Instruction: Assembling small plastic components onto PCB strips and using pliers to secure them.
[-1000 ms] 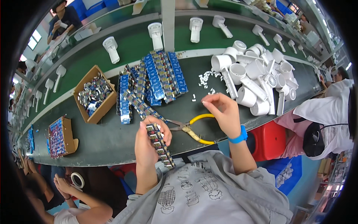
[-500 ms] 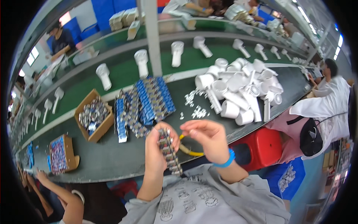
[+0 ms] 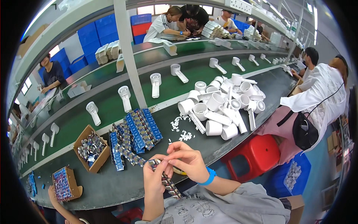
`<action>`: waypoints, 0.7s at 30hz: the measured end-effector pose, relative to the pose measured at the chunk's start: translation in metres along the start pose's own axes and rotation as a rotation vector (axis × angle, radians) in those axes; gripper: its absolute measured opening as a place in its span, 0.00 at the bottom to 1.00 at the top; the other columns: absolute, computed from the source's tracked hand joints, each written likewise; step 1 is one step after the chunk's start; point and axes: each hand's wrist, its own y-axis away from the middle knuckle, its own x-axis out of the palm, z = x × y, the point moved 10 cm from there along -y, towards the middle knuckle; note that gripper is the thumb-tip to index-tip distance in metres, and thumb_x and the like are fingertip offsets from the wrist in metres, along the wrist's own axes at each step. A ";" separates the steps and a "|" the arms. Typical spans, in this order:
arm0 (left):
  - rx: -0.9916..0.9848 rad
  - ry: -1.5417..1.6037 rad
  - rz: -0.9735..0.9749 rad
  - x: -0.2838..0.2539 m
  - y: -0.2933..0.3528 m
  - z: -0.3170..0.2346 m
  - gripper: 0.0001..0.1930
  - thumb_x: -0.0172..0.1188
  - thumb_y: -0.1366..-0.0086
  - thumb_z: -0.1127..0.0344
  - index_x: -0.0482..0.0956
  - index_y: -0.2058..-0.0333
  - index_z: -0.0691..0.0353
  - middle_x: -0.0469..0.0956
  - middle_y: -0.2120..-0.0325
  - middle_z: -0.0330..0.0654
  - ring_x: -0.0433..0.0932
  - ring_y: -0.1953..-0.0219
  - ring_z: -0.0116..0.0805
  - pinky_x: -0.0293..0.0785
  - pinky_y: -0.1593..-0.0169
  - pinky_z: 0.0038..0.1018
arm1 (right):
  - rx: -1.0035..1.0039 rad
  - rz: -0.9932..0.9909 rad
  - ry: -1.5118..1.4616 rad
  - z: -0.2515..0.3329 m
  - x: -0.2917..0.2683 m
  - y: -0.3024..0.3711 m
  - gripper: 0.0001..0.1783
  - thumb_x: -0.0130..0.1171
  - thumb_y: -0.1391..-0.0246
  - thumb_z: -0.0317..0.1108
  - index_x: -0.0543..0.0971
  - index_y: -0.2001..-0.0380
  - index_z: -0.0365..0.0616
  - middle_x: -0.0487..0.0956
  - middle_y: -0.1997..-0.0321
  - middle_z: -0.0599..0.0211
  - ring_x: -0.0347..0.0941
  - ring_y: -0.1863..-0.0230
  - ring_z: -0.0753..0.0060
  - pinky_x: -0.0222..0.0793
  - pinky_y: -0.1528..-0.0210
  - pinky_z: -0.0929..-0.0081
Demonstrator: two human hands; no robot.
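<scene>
My left hand (image 3: 153,183) is closed around a strip of small circuit boards (image 3: 172,188), which hangs down toward my shirt. Against the strip's upper end, my right hand (image 3: 190,162) has its thumb and fingertips pinched together, touching my left fingers. Whatever sits in that pinch is too small or hidden to make out. A blue band (image 3: 209,176) circles my right wrist. Just beyond my hands lie stacked circuit board panels (image 3: 143,128), blue and dark. Scattered small white plastic pieces (image 3: 185,136) lie to their right.
A heap of white handheld-fan housings (image 3: 213,127) covers the right of the dark bench. At left stand a cardboard box (image 3: 97,163) of small parts and another box (image 3: 76,190). White housings ride a green conveyor (image 3: 112,114) beyond. A red stool (image 3: 263,151) and co-workers are nearby.
My right hand has come left, from apart with loosely curled fingers to a pinch at the strip's top. The view has tilted upward, showing more of the far line.
</scene>
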 end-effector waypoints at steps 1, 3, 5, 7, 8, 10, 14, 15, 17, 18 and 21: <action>-0.008 0.025 -0.006 0.000 -0.001 0.000 0.03 0.51 0.42 0.76 0.71 0.71 0.70 0.64 0.87 0.36 0.63 0.86 0.23 0.59 0.83 0.19 | -0.029 0.008 0.067 0.000 -0.001 -0.001 0.09 0.55 0.53 0.19 0.79 0.67 0.37 0.68 0.57 0.61 0.67 0.58 0.73 0.63 0.55 0.79; 0.005 -0.020 -0.011 -0.003 -0.003 0.000 0.03 0.51 0.42 0.75 0.70 0.71 0.69 0.64 0.88 0.36 0.62 0.87 0.23 0.58 0.83 0.18 | -0.057 0.015 0.175 0.007 -0.002 -0.002 0.09 0.56 0.53 0.19 0.79 0.67 0.37 0.69 0.58 0.62 0.67 0.58 0.73 0.63 0.55 0.78; 0.013 -0.061 -0.064 -0.006 -0.003 -0.002 0.02 0.52 0.43 0.75 0.69 0.73 0.68 0.63 0.89 0.35 0.62 0.88 0.23 0.57 0.85 0.17 | -0.097 -0.010 0.315 0.013 -0.003 -0.002 0.10 0.58 0.56 0.21 0.80 0.67 0.39 0.72 0.62 0.63 0.68 0.59 0.73 0.64 0.57 0.77; 0.039 -0.092 -0.061 -0.007 -0.002 -0.006 0.01 0.52 0.44 0.77 0.70 0.72 0.69 0.65 0.88 0.36 0.63 0.87 0.22 0.58 0.83 0.17 | -0.116 -0.002 0.407 0.023 -0.001 -0.001 0.10 0.59 0.56 0.21 0.80 0.67 0.39 0.73 0.64 0.63 0.69 0.62 0.73 0.65 0.59 0.77; 0.063 -0.124 -0.062 -0.007 0.000 -0.010 0.01 0.53 0.44 0.79 0.71 0.72 0.70 0.67 0.87 0.37 0.64 0.86 0.22 0.59 0.82 0.17 | -0.130 0.005 0.498 0.028 0.000 0.001 0.10 0.59 0.57 0.20 0.80 0.67 0.39 0.74 0.65 0.64 0.71 0.64 0.72 0.65 0.61 0.77; 0.093 -0.176 -0.074 -0.007 0.003 -0.012 0.01 0.54 0.45 0.79 0.71 0.72 0.70 0.68 0.86 0.37 0.65 0.85 0.21 0.59 0.82 0.17 | -0.183 0.009 0.575 0.035 0.001 0.003 0.11 0.60 0.58 0.21 0.80 0.67 0.39 0.75 0.67 0.64 0.71 0.66 0.71 0.66 0.63 0.77; 0.149 -0.280 -0.109 -0.010 0.009 -0.018 0.03 0.56 0.46 0.80 0.72 0.72 0.69 0.69 0.85 0.37 0.67 0.85 0.20 0.60 0.81 0.15 | -0.345 0.017 0.788 0.054 0.012 0.009 0.12 0.62 0.63 0.21 0.79 0.69 0.39 0.76 0.71 0.63 0.72 0.70 0.66 0.67 0.66 0.73; 0.143 -0.283 -0.128 -0.010 0.009 -0.018 0.03 0.56 0.46 0.80 0.72 0.72 0.69 0.69 0.85 0.37 0.67 0.85 0.20 0.60 0.81 0.15 | -0.330 0.025 0.776 0.053 0.011 0.006 0.12 0.62 0.63 0.21 0.79 0.69 0.39 0.76 0.71 0.63 0.72 0.70 0.66 0.67 0.66 0.73; 0.159 -0.387 -0.192 -0.015 0.009 -0.024 0.02 0.56 0.46 0.78 0.72 0.73 0.68 0.70 0.85 0.36 0.67 0.85 0.19 0.60 0.81 0.14 | -0.603 0.099 1.006 0.065 0.031 0.010 0.13 0.64 0.66 0.22 0.78 0.71 0.38 0.76 0.72 0.63 0.72 0.70 0.65 0.68 0.67 0.72; 0.170 -0.444 -0.174 -0.014 0.006 -0.026 0.02 0.56 0.45 0.77 0.72 0.73 0.67 0.70 0.85 0.35 0.67 0.85 0.19 0.59 0.81 0.14 | -0.625 0.099 1.048 0.065 0.033 0.009 0.13 0.64 0.68 0.22 0.77 0.72 0.38 0.76 0.72 0.64 0.72 0.70 0.64 0.68 0.68 0.72; 0.240 -0.384 -0.113 -0.008 -0.001 -0.034 0.03 0.54 0.42 0.74 0.70 0.70 0.66 0.68 0.83 0.36 0.65 0.84 0.20 0.59 0.80 0.16 | -0.580 0.054 1.027 0.063 0.028 0.003 0.11 0.62 0.67 0.19 0.77 0.73 0.38 0.76 0.71 0.62 0.72 0.70 0.64 0.67 0.67 0.74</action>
